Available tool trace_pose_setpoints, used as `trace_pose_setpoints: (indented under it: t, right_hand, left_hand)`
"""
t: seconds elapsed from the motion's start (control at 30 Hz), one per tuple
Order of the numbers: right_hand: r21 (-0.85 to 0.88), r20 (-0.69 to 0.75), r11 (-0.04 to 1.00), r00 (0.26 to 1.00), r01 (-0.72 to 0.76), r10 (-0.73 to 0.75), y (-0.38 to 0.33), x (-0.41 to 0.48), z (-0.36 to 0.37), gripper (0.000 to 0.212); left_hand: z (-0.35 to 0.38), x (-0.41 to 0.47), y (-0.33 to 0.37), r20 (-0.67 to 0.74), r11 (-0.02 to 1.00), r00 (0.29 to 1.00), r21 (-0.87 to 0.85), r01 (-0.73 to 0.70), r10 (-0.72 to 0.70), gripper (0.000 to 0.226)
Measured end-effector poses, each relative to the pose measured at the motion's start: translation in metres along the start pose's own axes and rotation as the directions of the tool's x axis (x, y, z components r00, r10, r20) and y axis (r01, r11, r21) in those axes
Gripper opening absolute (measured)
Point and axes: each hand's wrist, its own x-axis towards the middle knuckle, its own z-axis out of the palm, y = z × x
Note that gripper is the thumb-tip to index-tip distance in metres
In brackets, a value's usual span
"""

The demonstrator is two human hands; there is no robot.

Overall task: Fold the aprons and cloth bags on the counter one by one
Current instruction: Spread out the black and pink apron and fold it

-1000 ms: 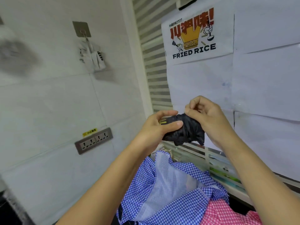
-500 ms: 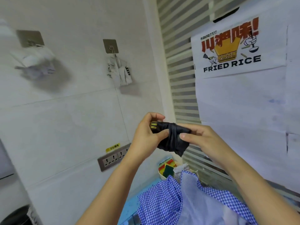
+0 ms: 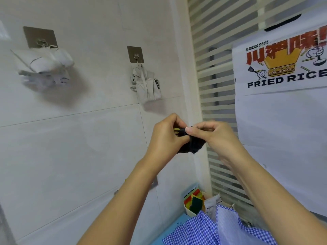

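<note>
Two hands (image 3: pixel 164 137) drawn closer, black cloth bag (image 3: pixel 192 146) bunched smaller

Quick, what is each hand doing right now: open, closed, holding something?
Left hand: closed around a small black cloth bundle.
Right hand: fingers pinching the same bundle at its top.

At centre frame I see my left hand (image 3: pixel 166 137) and right hand (image 3: pixel 217 137) side by side, both pinching a bunched cloth bag (image 3: pixel 192 145) between them. On the wall at upper left, a hook (image 3: pixel 39 37) carries a bundle (image 3: pixel 46 66). To its right, above my left hand, a second hook (image 3: pixel 135 53) carries a second bundle (image 3: pixel 146 85). The poster (image 3: pixel 283 68) fills the upper right, in front of the blinds (image 3: pixel 212 68). At lower right an apron (image 3: pixel 203 228) lies on the desk (image 3: pixel 178 223), with a small box (image 3: pixel 193 202) behind it in the corner.
</note>
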Motion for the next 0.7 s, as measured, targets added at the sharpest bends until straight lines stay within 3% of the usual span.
trace_pose_setpoints:
  t: [0.07,0.2,0.33,0.5,0.7]
  right_hand:
    - [-0.030,-0.017,0.998,0.999,-0.048,0.047,-0.002,0.011,0.005,0.008]
    - [-0.145,-0.050,0.977,0.988,-0.155,0.149,0.002,0.033,0.008,0.010]
    - [-0.316,-0.041,0.934,0.986,-0.165,0.160,-0.002,0.046,-0.006,0.012]
    - [-0.350,-0.141,0.917,0.979,-0.191,0.150,-0.002,0.051,-0.035,0.021]
    - [-0.492,-0.193,0.830,0.963,-0.262,0.189,-0.011,0.047,-0.067,0.036]
  left_hand:
    - [0.001,0.011,-0.008,-0.014,0.997,0.999,0.068,-0.046,0.047,0.018]
    - [0.011,0.029,-0.024,-0.030,0.996,0.998,0.063,-0.057,0.059,0.018]
    - [0.030,0.041,-0.039,-0.003,0.991,0.997,-0.111,-0.081,0.081,0.020]
    - [0.055,0.051,-0.040,0.170,0.947,0.972,-0.304,-0.105,0.162,0.030]
    - [0.101,0.049,-0.032,0.062,0.941,0.973,-0.276,-0.197,0.222,0.031]
